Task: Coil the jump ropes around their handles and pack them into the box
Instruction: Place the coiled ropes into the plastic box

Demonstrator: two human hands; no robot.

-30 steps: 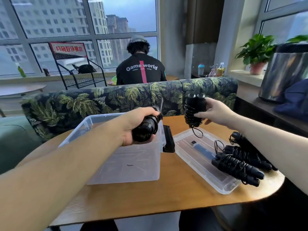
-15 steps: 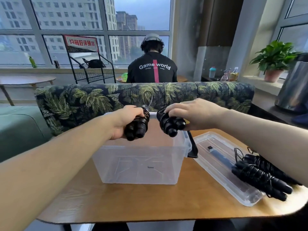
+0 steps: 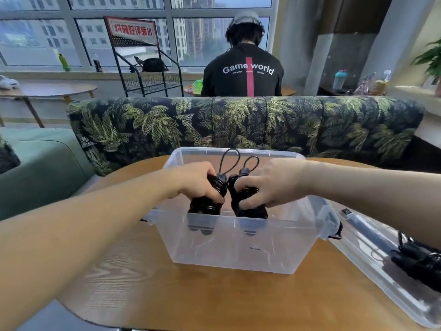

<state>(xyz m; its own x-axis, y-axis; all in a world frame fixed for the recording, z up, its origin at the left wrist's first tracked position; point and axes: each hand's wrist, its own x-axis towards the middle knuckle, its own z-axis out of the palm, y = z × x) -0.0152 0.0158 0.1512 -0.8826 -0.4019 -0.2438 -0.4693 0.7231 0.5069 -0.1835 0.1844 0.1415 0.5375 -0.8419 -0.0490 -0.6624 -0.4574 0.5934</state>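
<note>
A lounge-like room high in a city building, part office, part break area. Beyond the hands [image 3: 238, 185] a sofa back [image 3: 238, 125] in palm-leaf print runs across the room; behind it a seated person [image 3: 245, 72] faces away at another table. Tall windows [image 3: 95, 32] show apartment towers outside. A black wire rack [image 3: 145, 68] with a red sign stands by the glass, left of the hands a green couch [image 3: 43, 163], and the wooden surface [image 3: 191, 295] under them is rounded
</note>
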